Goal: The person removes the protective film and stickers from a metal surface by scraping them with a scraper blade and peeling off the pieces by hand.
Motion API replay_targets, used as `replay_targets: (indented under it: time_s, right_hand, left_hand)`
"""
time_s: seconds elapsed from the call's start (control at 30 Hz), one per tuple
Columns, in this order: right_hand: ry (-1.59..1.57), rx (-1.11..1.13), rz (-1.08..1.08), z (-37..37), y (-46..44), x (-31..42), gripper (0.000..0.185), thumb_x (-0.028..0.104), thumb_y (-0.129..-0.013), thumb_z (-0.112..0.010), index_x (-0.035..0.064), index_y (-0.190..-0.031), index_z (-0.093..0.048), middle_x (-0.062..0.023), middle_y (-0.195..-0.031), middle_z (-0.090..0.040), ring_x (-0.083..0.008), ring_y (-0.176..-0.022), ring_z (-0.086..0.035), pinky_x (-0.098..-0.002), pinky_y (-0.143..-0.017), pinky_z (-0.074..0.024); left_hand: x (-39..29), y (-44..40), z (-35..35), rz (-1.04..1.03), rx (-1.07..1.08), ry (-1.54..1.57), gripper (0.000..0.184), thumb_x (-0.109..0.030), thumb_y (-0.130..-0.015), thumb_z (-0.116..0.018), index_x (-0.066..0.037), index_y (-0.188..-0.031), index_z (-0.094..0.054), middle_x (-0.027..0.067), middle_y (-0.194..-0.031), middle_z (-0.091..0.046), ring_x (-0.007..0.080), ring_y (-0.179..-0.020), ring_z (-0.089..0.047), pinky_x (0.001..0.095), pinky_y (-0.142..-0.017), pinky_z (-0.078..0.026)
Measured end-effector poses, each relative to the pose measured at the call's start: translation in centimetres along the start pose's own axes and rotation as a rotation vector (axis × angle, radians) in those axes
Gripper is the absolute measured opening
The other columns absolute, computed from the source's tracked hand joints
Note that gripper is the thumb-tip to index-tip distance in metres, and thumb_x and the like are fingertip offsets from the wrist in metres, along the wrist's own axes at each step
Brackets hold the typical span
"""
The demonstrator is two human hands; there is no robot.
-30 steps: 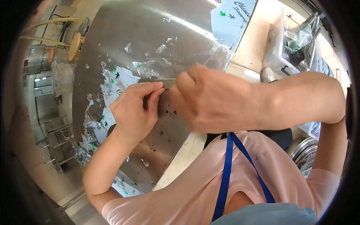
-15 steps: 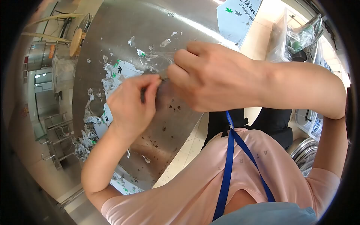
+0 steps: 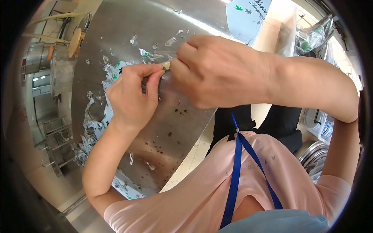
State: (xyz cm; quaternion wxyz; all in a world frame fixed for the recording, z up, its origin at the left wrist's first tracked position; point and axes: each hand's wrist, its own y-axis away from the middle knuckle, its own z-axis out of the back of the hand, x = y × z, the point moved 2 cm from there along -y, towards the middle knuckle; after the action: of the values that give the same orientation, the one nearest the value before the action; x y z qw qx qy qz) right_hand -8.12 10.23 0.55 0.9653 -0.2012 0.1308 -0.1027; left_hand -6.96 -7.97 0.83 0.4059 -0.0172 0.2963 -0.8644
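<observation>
Thumb and forefinger of my left hand (image 3: 134, 91) pinch the edge of a small pale yellow-green piece (image 3: 166, 65), perhaps a bit of tape or film; its kind is unclear. My right hand (image 3: 217, 72) is closed right beside it, back of the hand towards me. Its fingertips are hidden, so I cannot make out what it grips. Both hands are above a brushed metal sheet (image 3: 128, 23). Torn scraps of white film (image 3: 144, 53) printed with green and black leaves lie near my fingers, some seemingly still stuck to the metal.
A larger patch of pale blue printed film (image 3: 244, 23) covers the sheet's far right corner. Shredded film (image 3: 87, 145) is heaped along the left edge. Plastic bins (image 3: 289, 35) with bagged items stand at right, near coiled silvery tubing (image 3: 314, 157). A blue lanyard (image 3: 235, 174) hangs over my shirt.
Both hands have shifted slightly upward in the view, away from my body. The small yellow-green piece between them now shows more clearly.
</observation>
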Motion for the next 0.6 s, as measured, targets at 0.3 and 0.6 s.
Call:
replay_targets:
  time_s: [0.3,0.6]
  right_hand:
    - [0.044,0.16,0.064,0.5,-0.4,-0.1,0.017,0.017,-0.06,-0.06,0.0013,-0.066,-0.06,-0.0021,-0.064,-0.047,-0.0171,-0.064,-0.048,-0.0267,-0.054,-0.0375]
    - [0.081,0.251,0.101,1.7,-0.1,1.2,0.013,0.016,-0.063,-0.06,0.0027,-0.065,-0.061,-0.002,-0.066,-0.049,-0.0154,-0.062,-0.047,-0.0262,-0.055,-0.0389]
  left_hand:
    - [-0.2,0.1,0.4,-0.022,0.016,-0.023,0.015,-0.003,-0.075,-0.069,-0.005,-0.085,-0.058,0.0062,-0.076,-0.065,0.0206,-0.06,-0.062,0.0288,-0.052,-0.048]
    - [0.1,-0.4,0.1,0.005,-0.015,-0.015,0.015,-0.004,-0.075,-0.07,-0.004,-0.084,-0.057,0.0076,-0.077,-0.066,0.0199,-0.06,-0.063,0.0278,-0.052,-0.048]
